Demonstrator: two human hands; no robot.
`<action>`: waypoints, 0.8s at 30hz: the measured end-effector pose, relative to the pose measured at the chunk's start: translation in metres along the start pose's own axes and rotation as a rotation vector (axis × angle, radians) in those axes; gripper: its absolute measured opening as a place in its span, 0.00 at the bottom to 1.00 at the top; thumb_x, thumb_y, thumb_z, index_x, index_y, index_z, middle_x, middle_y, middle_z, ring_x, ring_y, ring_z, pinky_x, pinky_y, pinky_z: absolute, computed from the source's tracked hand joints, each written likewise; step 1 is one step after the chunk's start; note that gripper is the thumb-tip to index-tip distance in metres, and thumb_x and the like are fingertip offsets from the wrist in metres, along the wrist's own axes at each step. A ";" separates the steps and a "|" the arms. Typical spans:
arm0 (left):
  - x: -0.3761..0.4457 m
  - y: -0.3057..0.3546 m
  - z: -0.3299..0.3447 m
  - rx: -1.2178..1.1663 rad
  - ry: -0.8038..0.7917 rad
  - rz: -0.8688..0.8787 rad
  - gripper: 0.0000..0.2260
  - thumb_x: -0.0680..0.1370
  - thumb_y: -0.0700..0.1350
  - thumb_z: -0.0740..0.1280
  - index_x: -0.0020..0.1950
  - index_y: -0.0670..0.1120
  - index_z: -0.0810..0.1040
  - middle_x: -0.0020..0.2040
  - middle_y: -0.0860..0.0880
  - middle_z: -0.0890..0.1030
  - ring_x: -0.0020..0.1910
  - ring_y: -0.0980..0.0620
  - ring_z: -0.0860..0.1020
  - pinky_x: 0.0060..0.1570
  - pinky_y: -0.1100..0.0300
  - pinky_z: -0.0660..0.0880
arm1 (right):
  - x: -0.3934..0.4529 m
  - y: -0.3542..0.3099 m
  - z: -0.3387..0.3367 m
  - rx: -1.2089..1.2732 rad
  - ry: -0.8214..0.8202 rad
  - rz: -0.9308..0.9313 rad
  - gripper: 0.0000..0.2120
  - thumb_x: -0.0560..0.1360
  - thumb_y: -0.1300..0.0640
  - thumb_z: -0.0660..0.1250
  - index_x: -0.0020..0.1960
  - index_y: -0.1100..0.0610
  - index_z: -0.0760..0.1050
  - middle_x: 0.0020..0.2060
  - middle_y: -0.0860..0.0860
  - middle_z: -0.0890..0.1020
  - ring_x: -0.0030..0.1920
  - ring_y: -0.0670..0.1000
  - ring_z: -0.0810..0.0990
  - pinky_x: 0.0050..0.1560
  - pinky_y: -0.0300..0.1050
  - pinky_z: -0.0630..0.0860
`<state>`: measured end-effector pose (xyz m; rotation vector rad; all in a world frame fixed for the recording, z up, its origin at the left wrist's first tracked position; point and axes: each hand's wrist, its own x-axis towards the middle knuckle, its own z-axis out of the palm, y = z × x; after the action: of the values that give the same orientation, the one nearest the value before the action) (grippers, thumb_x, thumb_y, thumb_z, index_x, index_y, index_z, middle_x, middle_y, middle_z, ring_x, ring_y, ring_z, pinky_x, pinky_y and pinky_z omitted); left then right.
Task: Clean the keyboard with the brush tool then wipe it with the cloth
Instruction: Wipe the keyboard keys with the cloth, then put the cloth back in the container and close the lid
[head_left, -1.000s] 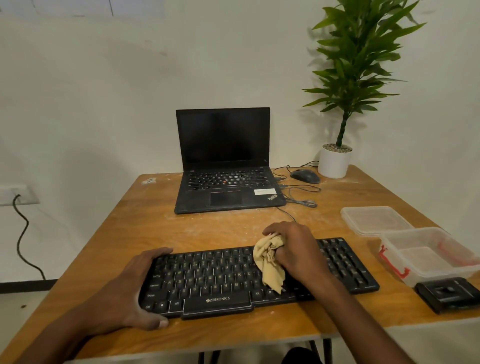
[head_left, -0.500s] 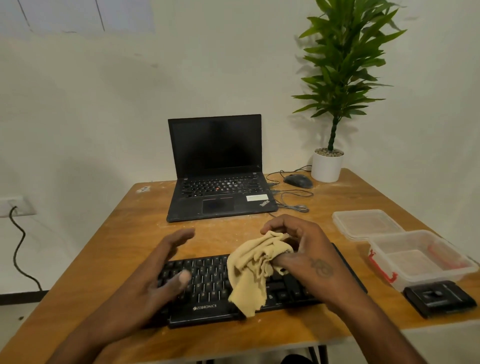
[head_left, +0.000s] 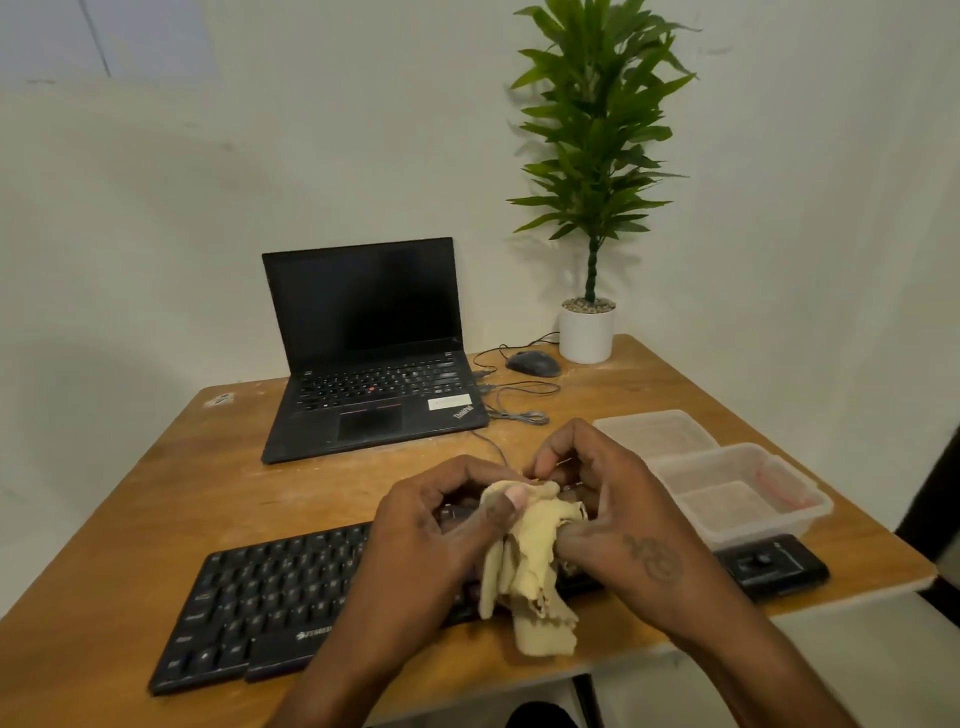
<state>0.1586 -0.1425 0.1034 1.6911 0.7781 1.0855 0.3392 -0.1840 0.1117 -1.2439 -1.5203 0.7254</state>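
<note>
Both hands together now: left hand (head_left: 431, 535) and right hand (head_left: 618, 525) each pinch the crumpled cloth (head_left: 530, 566) between them, above the keyboard (head_left: 270, 592) lying just beneath.

The cloth (head_left: 535, 561) is pale yellow-beige, hanging over a black keyboard (head_left: 270, 597) with faint white lettering, and the desk (head_left: 156, 499) is orange-brown wood with pale dusty smears. The laptop (head_left: 369, 353) is black with a red dot among its keys and a white sticker, the mouse (head_left: 533, 362) dark grey. The plant (head_left: 597, 156) is green in a white pot (head_left: 586, 335), and the clear containers (head_left: 737, 483) show a red tint beside a black tool (head_left: 774, 564).
</note>
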 end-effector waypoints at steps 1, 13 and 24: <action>0.002 0.000 0.004 -0.007 0.019 -0.013 0.06 0.77 0.50 0.74 0.49 0.49 0.89 0.47 0.47 0.88 0.48 0.49 0.86 0.46 0.62 0.82 | -0.004 0.002 -0.004 0.058 -0.001 0.016 0.21 0.64 0.70 0.73 0.50 0.50 0.76 0.43 0.53 0.80 0.39 0.50 0.76 0.35 0.55 0.73; 0.027 0.025 0.044 -0.085 -0.010 -0.026 0.08 0.79 0.50 0.71 0.48 0.50 0.89 0.47 0.46 0.88 0.45 0.48 0.87 0.41 0.59 0.83 | -0.041 0.016 -0.050 0.594 0.005 0.217 0.28 0.71 0.41 0.75 0.69 0.48 0.75 0.63 0.52 0.82 0.64 0.55 0.80 0.64 0.57 0.76; 0.053 0.011 0.109 -0.282 0.064 -0.139 0.11 0.82 0.50 0.69 0.52 0.43 0.84 0.49 0.41 0.86 0.45 0.48 0.82 0.48 0.50 0.78 | -0.055 0.027 -0.095 0.694 0.262 0.359 0.17 0.73 0.63 0.72 0.62 0.57 0.81 0.56 0.58 0.85 0.56 0.59 0.84 0.56 0.56 0.81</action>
<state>0.2801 -0.1413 0.1130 1.3524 0.7341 1.1002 0.4363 -0.2409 0.1002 -1.0194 -0.7283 1.1511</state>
